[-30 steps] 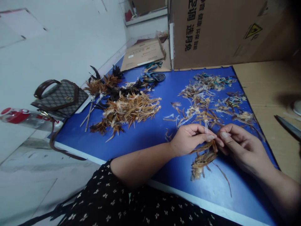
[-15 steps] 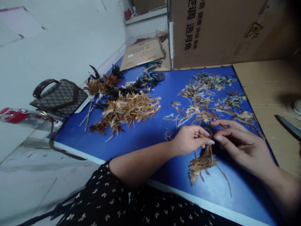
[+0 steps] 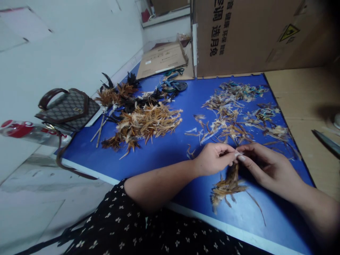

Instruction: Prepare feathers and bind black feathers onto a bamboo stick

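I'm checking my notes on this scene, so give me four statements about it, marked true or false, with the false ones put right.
1. The left hand and right hand come together at the fingertips. True.
2. The handbag sits at the right side of the blue tabletop. False: it is at the left side, near the bottle.
3. The bottle has a red cap. True.
4. The right hand grips the dark blade. False: the blade lies apart from both hands, over the cardboard to the right.
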`<state>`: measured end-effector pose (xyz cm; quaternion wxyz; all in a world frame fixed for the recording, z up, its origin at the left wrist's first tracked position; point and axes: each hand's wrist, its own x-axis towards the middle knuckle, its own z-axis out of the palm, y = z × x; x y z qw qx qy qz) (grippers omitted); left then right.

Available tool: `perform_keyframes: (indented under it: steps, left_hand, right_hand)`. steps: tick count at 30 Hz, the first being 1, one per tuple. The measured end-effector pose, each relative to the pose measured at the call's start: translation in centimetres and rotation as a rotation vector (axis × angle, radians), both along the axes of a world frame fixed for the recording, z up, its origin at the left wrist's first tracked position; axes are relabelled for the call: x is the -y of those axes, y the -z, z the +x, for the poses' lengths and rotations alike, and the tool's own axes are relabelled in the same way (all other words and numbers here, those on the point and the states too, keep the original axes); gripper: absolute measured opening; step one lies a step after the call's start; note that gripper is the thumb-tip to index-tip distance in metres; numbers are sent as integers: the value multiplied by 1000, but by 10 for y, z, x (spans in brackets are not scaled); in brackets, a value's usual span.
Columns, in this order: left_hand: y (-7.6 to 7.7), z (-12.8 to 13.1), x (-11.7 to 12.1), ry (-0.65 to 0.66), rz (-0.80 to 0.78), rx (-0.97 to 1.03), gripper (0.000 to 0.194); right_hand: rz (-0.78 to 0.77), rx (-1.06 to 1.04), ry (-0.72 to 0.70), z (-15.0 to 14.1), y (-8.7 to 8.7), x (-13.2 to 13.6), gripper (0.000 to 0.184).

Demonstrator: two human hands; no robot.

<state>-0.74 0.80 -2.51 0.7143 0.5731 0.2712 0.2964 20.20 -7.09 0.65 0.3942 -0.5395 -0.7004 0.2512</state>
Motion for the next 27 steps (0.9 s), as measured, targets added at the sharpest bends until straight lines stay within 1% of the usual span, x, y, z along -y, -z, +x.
perform_keyframes:
  steps: [3, 6, 9, 11, 13, 15, 20, 24, 26, 27]
  left_hand:
    - [-6, -1, -1, 14, -20, -9, 35]
    - [-12, -2, -1, 4, -63, -32, 37]
    - [-15, -2, 0, -18, -86, -65, 38]
    - [-14, -2, 1, -20, -91, -71, 38]
    - [-14, -1, 1, -26, -95, -69, 37]
    - [-15, -1, 2, -41, -104, -70, 37]
    - [-14, 2, 3, -73, -127, -65, 30]
    - [-6, 5, 3, -131, -105, -31, 25]
    - [-3, 5, 3, -165, -80, -21, 28]
    - [-3, 5, 3, -180, -60, -22, 31]
  right_hand:
    - [97, 74, 32, 1, 0, -1, 20]
    - [84, 90, 54, -1, -2, 1, 22]
    - [66, 94, 20, -3, -5, 2, 20]
    - [104, 90, -38, -4, -6, 2, 16]
    - [155, 82, -79, -3, -5, 1, 17]
    - [177, 71, -92, -2, -4, -1, 20]
    - [189, 58, -105, -3, -1, -4, 18]
    - [201, 88, -75, -6, -3, -4, 12]
    - [190, 94, -26, -7, -6, -5, 10]
    - [181, 97, 1, -7, -7, -5, 11]
